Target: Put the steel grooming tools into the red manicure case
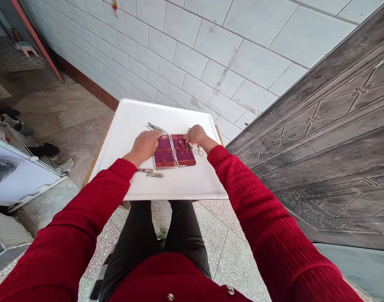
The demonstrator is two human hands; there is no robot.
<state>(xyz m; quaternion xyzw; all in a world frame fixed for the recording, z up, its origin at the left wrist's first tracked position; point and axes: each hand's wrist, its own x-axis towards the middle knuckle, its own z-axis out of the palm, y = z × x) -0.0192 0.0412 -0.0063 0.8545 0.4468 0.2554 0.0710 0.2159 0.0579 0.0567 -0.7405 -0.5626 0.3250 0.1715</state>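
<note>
At the open purple-lined rectangular case (pixel 161 155), the curled left hand (pixel 144 145) should steady, the curled right hand (pixel 197 135) work delicately (grips unclear)

R hand (pixel 196 135) hid pt of the case (pixel 187 161); couldn't tell what its fingertips held. L sleeve (pixel 124 168) covered one end of upper clipper (pixel 145 170). Pixelated patch (pixel 171 161) blurred case's btm middle. Tools (pixel 182 144) inside were too sm. to ID. Door (pixel 336 126) ran off R edge.

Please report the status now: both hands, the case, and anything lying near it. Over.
Left hand at left half of open case. Right hand at right half, grip unclear. Scissors near right hand. Two clippers nearer wearer.
</note>
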